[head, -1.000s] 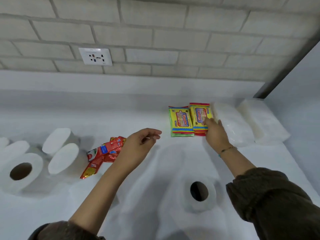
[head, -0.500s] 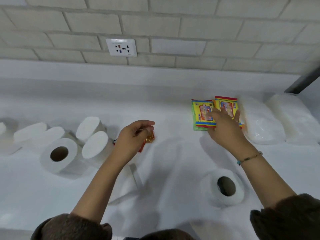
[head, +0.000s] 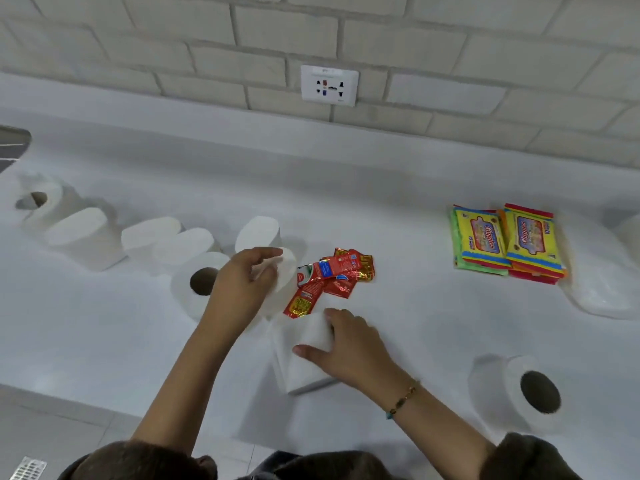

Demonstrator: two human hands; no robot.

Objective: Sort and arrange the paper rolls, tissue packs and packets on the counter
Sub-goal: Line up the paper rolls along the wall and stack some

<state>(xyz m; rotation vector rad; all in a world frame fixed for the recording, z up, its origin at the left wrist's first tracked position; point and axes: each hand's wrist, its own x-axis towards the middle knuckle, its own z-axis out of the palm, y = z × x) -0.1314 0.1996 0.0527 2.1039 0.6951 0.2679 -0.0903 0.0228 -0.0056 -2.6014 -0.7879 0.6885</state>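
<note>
My left hand (head: pixel 244 284) curls its thumb and fingers around the end of a white paper roll (head: pixel 285 271) lying on the counter (head: pixel 398 188). My right hand (head: pixel 349 348) grips another white roll (head: pixel 303 367) near the front edge. A heap of red packets (head: pixel 334 275) lies between the two hands. Two stacks of colourful tissue packs (head: pixel 481 242) (head: pixel 533 245) sit side by side at the right, next to a white tissue pack (head: pixel 606 289). A roll with a dark core (head: pixel 199 284) lies just left of my left hand.
Several white rolls (head: pixel 152 233) stand in a row along the left. One roll (head: pixel 530 393) lies at the front right. A sink edge (head: pixel 14 143) shows at the far left, a wall socket (head: pixel 329 84) above. The counter's front edge (head: pixel 86 398) runs below my arms.
The view swung left. My right hand left the colourful packs and came down onto a white roll at the front. My left hand moved off the red packets to the roll beside them.
</note>
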